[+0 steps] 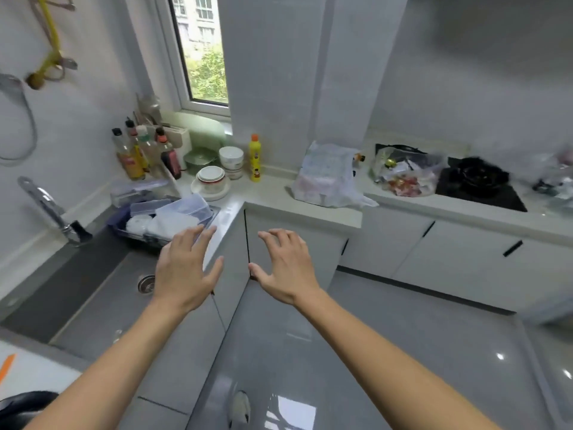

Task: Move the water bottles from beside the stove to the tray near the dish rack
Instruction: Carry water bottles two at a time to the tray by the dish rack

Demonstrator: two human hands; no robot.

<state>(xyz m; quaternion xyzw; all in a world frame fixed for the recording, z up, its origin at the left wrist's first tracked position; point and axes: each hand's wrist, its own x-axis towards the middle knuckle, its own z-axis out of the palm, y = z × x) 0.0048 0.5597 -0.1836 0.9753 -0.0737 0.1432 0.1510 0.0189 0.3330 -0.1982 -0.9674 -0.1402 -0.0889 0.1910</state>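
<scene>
Grey-tiled corner kitchen, daylight at the window: your task's thing, the wrapped pack of water bottles (325, 175), sits on the counter (273, 193) between the yellow detergent bottle (255, 158) and the stove (480, 187), its plastic film blurred so you cannot count the bottles. A clear bag of groceries (406, 175) lies between the pack and the burner, just beside both.

Outward to the left, stacked bowls (214, 178) and a cluster of sauce bottles (145, 153) crowd the corner under the sill. Nearer you, over the far end of the sink (102, 283), the dish rack (164, 217) holds clear plastic boxes and something white. Which flat piece beside it is the tray cannot be told from this view.

Your left hand (183, 271) hovers with fingers spread over the counter edge near the rack; your right hand (285, 262) hovers alongside, fingers loosely curved, thumb out. Both hold nothing and touch nothing, and both are well apart from the pack.

By the look of it, the carry has not begun: this is the reach stage. The next move likely calls for swinging both arms right and forward to the pack, taking it from either side since the film looks slack, lifting it clear of the grocery bag, then bringing it left past the bowls without clipping the yellow bottle.
</scene>
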